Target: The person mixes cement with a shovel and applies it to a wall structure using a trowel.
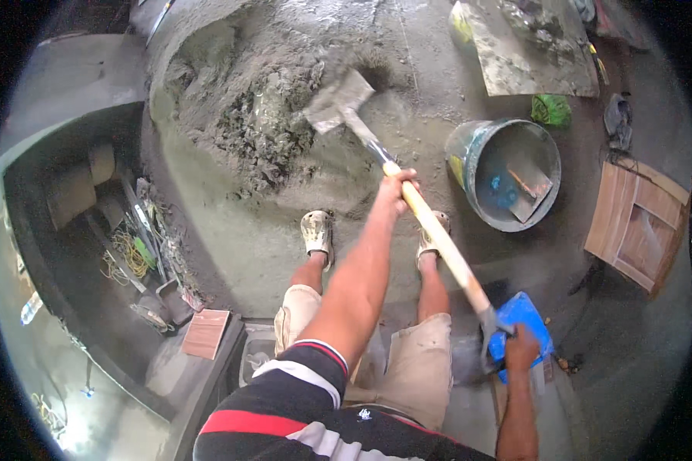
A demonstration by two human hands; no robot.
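A shovel [440, 234] with a pale wooden shaft runs slantwise across the view. My left hand [399, 189] is closed round the shaft near the metal neck. At the lower right, my right hand [521, 349] is closed on the grip at the shaft's end; its fingers are partly hidden. The flat grey blade [344, 101] is over the right side of a heap of wet grey mortar [257, 127], slightly blurred. Whether the blade touches the mortar I cannot tell.
A bucket [480, 219] holding a trowel [524, 184] stands at the right. Beyond it lie a mortar-covered board [507, 69] and a green bag [550, 111]. A brown panel [630, 223] is far right, a blue plastic thing [527, 313] beside my right hand. A low curved wall [23, 200] is left.
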